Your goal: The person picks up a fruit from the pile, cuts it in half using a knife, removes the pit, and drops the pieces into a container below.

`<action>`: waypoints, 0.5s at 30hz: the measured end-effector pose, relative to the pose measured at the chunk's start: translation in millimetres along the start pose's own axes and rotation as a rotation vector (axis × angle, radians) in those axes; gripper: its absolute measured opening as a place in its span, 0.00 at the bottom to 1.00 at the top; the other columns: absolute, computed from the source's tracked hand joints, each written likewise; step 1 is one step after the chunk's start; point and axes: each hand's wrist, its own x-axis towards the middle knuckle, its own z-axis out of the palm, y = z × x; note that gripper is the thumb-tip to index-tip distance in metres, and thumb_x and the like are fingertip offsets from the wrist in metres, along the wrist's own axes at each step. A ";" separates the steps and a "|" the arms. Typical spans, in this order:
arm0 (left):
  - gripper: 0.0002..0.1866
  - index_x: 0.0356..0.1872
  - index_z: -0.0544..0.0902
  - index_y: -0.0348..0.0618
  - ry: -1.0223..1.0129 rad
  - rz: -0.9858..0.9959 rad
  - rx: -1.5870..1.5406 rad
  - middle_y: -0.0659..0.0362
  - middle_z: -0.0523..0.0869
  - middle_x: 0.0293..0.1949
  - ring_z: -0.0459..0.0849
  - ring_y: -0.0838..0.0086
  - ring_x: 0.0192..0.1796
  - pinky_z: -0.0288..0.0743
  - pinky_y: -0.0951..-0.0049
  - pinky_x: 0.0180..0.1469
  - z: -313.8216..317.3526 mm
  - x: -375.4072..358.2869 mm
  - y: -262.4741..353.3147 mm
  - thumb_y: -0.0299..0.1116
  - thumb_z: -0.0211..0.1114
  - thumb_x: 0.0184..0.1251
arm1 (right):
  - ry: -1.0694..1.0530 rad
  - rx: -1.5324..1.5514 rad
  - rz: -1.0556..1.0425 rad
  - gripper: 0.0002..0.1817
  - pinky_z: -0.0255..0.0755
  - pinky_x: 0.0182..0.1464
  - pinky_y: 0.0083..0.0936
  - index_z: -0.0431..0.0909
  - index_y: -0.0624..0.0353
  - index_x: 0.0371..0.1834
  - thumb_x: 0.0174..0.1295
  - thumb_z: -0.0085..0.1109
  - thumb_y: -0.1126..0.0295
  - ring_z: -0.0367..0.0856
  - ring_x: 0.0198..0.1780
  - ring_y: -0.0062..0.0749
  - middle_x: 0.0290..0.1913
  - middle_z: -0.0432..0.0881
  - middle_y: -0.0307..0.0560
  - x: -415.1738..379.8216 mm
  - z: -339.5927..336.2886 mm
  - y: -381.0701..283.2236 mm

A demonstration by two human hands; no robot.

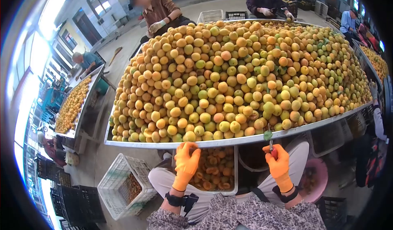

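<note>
Your left hand [186, 164] reaches up to the counter [229, 141] rim, fingers spread and empty; the apricot pile [229, 83] lies just above. Your right hand [279, 164] grips a small knife [270, 142], blade upright.

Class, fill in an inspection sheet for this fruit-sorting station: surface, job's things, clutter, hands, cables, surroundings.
Surface: long metal-rimmed table, heaped.
Job's things: pile of yellow-orange and green apricots; metal tray of halved apricots on the lap.
Clutter: white plastic crate; pink plastic basin.
Hands: orange-gloved left hand at the table edge, what it holds unclear; orange-gloved right hand grips a small knife.
Cables: nothing seen.
Surroundings: other seated workers; second fruit table at left.
</note>
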 end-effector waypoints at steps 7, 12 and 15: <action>0.07 0.41 0.83 0.41 -0.135 0.290 -0.150 0.57 0.81 0.38 0.81 0.70 0.35 0.74 0.73 0.40 66.9 83.6 49.8 0.28 0.64 0.63 | -0.092 0.171 0.200 0.07 0.63 0.27 0.12 0.82 0.64 0.40 0.59 0.57 0.80 0.68 0.25 0.10 0.24 0.75 0.31 -7.1 -1.3 -11.4; 0.21 0.51 0.79 0.51 -0.335 0.380 0.093 0.55 0.80 0.49 0.81 0.56 0.47 0.75 0.55 0.50 129.6 104.6 75.8 0.38 0.69 0.54 | -0.066 0.260 0.341 0.08 0.62 0.26 0.12 0.82 0.65 0.42 0.60 0.59 0.78 0.68 0.23 0.11 0.23 0.75 0.31 -3.4 -14.9 -15.7; 0.27 0.54 0.76 0.49 -0.388 0.506 0.298 0.51 0.77 0.53 0.74 0.53 0.58 0.73 0.56 0.55 149.1 107.8 91.6 0.43 0.71 0.52 | -0.055 0.279 0.402 0.08 0.58 0.24 0.12 0.82 0.64 0.42 0.60 0.59 0.78 0.66 0.22 0.10 0.22 0.74 0.30 0.9 -23.5 -21.0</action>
